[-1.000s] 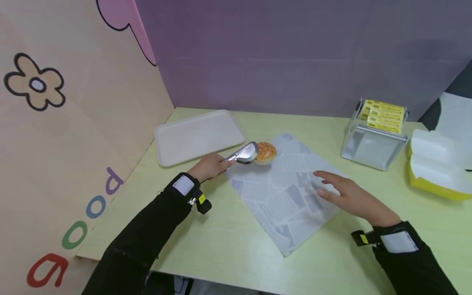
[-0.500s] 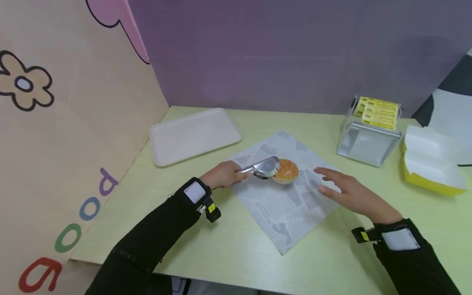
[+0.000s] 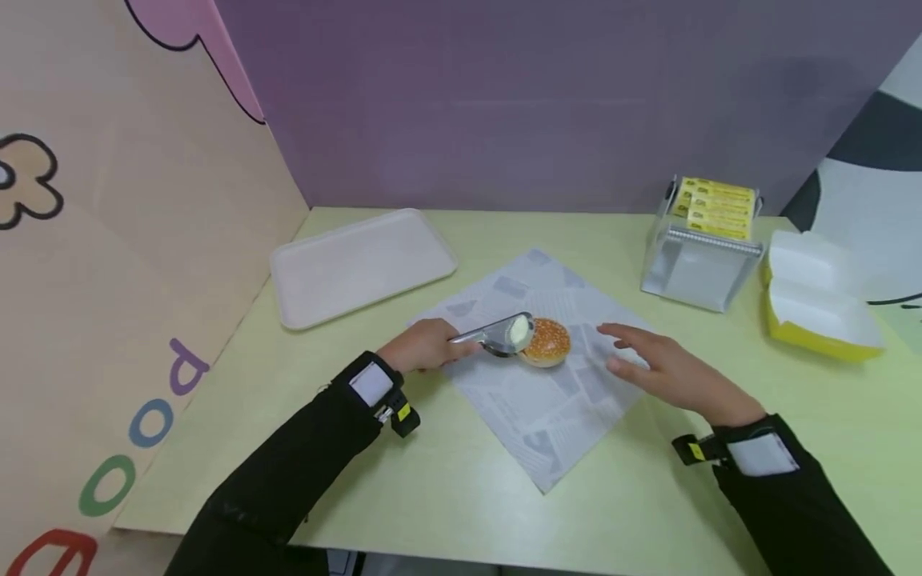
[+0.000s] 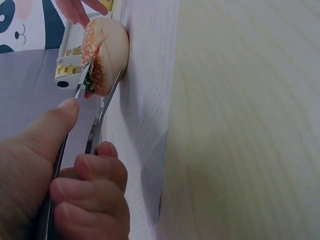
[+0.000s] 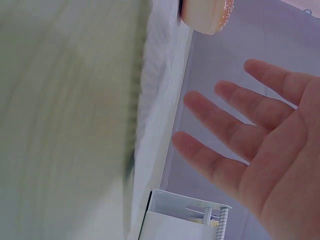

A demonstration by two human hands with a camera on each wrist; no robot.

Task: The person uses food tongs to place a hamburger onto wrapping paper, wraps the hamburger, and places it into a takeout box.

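Observation:
My left hand (image 3: 425, 346) grips metal tongs (image 3: 490, 332), thumb on one arm and fingers curled round the other. The tong ends lie at the near side of a sesame-bun burger (image 3: 549, 342), one at the top bun and one at the bottom. In the left wrist view, green filling shows at the burger's edge (image 4: 105, 55). The burger is on or just above the printed wrapping paper (image 3: 533, 432); contact is hard to tell. To its right, my right hand (image 3: 659, 366) hovers with fingers spread and holds nothing.
A white tray (image 3: 363, 264) lies at the back left by the wall. At the back right stand a clear holder (image 3: 699, 268) with yellow packets on top and an opened yellow-and-white burger box (image 3: 821, 324).
The tongs and burger have moved from the paper's far left edge to its middle, rightward and nearer to me. My right hand has stayed about the same, held open beside the paper.

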